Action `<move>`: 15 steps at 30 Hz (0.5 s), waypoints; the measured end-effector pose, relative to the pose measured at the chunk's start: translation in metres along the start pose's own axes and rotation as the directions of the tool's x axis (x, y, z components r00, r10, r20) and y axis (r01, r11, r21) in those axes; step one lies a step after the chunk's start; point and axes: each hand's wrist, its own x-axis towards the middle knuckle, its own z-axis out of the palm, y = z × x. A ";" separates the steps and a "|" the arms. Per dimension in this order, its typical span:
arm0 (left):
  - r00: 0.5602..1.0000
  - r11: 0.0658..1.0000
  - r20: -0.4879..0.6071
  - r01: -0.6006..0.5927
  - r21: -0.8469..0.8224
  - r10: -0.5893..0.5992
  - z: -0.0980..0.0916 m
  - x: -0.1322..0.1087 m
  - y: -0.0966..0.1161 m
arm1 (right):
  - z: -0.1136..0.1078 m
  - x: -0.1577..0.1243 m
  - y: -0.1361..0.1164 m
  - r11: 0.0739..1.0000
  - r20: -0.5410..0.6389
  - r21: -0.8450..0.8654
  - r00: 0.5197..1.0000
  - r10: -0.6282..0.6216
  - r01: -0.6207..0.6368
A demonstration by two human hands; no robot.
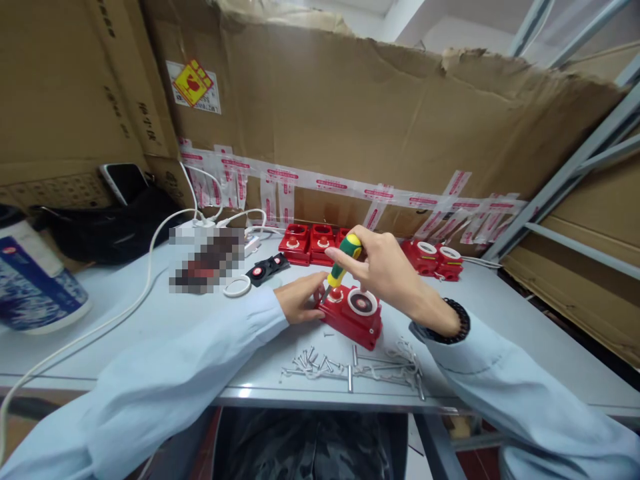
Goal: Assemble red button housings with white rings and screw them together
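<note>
My right hand (383,267) is wrapped round a green and yellow screwdriver (344,261), held tilted with its tip down at the left end of a red box-shaped housing (353,320). A white ring with a dark round centre and a small red knob sit on top of the housing. At its left end my left hand (301,299) grips the housing between fingers and thumb; some fingertips are hidden behind it. Loose screws (313,360) lie in front of the housing, beside several small metal T-shaped bars (351,377) with white cord.
More red housings (296,245) stand at the back, with others (434,259) to the right. A white ring (237,286) and a black part (269,269) lie left. A white cable (135,303) crosses the table near a large cup (40,273). Cardboard (350,113) walls the back.
</note>
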 end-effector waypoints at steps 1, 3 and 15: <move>1.000 1.000 -0.001 0.015 0.015 -0.015 0.002 0.000 0.000 | 0.002 0.001 0.003 1.000 -0.018 0.009 1.000 0.006 -0.006; 1.000 0.999 -0.014 0.017 0.039 -0.017 0.003 0.001 -0.001 | 0.003 0.002 0.009 0.999 -0.013 0.037 1.000 -0.024 0.024; 0.984 0.967 -0.044 0.175 0.182 -0.170 -0.003 -0.004 0.030 | -0.008 0.006 0.015 0.988 0.042 0.018 0.987 -0.155 0.154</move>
